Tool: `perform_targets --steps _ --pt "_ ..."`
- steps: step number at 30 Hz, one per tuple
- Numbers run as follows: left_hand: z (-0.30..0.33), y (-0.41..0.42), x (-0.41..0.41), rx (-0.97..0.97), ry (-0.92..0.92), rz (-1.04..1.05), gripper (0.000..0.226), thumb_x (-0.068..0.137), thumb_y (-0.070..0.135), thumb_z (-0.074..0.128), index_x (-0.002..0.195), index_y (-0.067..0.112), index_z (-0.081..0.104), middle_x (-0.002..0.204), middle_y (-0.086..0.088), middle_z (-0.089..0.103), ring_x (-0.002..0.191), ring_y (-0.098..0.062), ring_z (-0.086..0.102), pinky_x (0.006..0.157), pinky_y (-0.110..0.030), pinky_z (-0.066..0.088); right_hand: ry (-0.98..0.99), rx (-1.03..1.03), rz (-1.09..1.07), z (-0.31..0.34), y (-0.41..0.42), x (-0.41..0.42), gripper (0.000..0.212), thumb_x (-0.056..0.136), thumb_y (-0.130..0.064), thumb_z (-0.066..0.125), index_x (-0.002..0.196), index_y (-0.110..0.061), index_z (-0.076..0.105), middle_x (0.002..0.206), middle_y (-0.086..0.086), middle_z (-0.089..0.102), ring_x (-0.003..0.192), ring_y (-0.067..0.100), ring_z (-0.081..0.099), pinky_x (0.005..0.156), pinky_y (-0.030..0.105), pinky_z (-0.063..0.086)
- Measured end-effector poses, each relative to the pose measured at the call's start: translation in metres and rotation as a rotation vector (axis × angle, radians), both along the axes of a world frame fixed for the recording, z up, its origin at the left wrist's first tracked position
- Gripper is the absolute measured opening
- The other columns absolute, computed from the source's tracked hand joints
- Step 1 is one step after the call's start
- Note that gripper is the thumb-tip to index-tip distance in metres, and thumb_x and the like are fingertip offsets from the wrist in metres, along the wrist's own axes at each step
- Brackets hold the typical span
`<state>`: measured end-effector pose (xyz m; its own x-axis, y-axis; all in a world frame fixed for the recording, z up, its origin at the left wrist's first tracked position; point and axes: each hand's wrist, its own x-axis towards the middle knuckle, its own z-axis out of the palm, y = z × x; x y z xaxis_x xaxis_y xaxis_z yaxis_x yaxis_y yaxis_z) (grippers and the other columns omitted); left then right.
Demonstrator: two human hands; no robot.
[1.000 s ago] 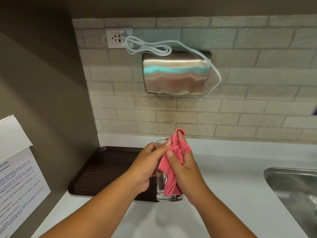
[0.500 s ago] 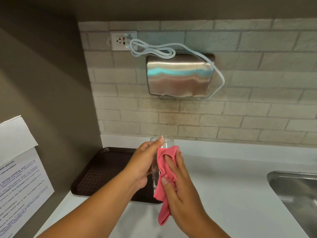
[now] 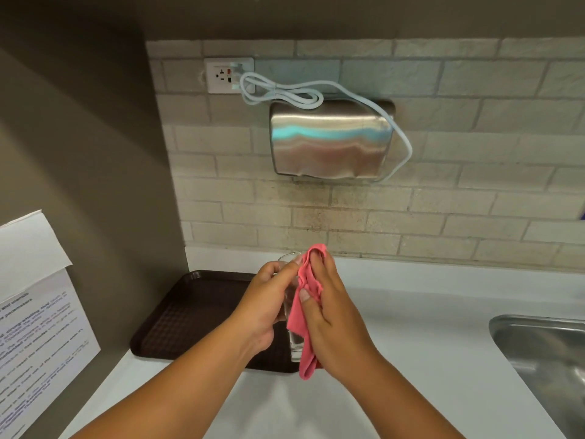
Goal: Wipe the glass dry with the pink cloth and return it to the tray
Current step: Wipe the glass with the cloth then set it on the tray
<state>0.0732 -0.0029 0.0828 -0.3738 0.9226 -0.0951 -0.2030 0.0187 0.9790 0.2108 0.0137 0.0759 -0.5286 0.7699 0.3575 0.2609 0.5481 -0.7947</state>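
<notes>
Head view, looking forward and down at two bare hands working close together above a pale table (image 3: 411,327). The left hand (image 3: 264,307) curls around a clear drinking glass (image 3: 292,340), its fingers (image 3: 286,272) wrapped onto the wall nearest them and the thumb tip up by the rim; this grip seems meant to keep the glass upright and steady while the other hand rubs it. The right hand (image 3: 330,318) presses a pink cloth (image 3: 305,312) flat against the opposite wall of the glass, its fingers (image 3: 319,259) bent over the top fold at the rim and its thumb pinning the cloth lower down, so the fabric is pinched between that hand and the glass. A loose tail of cloth hangs below those fingers, past the base of the glass. The glass is held in the air between both hands, not set down. Just beyond and below the left fingers lies a dark brown tray (image 3: 193,315) with a gridded floor, probably kept close so the glass has only a short way to go once dry. Drying looks to be under way, with the return not yet made. Well to the right of the right fingers is the corner of a steel sink (image 3: 544,353). On the brick wall beyond the hands hangs a steel hand dryer (image 3: 330,141).
</notes>
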Motion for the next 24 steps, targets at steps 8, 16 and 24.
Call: perform_targets --steps 8,16,24 --pt "0.015 -0.003 -0.002 0.097 -0.038 -0.035 0.064 0.07 0.065 0.08 0.114 0.02 0.068 0.082 0.0 0.08 0.072 -0.017 0.076 0.078 -0.038 0.057 0.385 -0.46 0.066 0.006 0.007 0.01 0.03 0.111 -0.036 0.048 0.133 -0.052 0.058 0.13 -0.013 0.077 0.118 0.003 0.072 0.109 0.035 0.055" --pt "0.006 0.004 -0.015 -0.031 -0.078 -0.049 0.062 0.088 0.061 0.079 0.13 0.014 0.075 0.125 -0.018 0.082 0.119 -0.037 0.078 0.113 -0.052 0.055 -0.372 0.379 0.022 -0.014 -0.027 0.005 0.064 0.101 -0.043 0.02 0.16 -0.042 -0.005 0.161 -0.028 -0.04 0.152 -0.002 -0.041 0.126 0.022 -0.017" --pt "-0.004 0.008 -0.015 -0.021 -0.144 -0.161 0.046 0.099 0.06 0.065 0.119 0.024 0.086 0.13 -0.01 0.082 0.121 -0.023 0.078 0.1 -0.039 0.057 -0.407 0.387 0.042 -0.011 -0.011 0.006 0.069 0.108 -0.031 0.034 0.167 -0.03 -0.002 0.165 -0.023 -0.035 0.153 0.004 -0.043 0.133 0.04 -0.01"
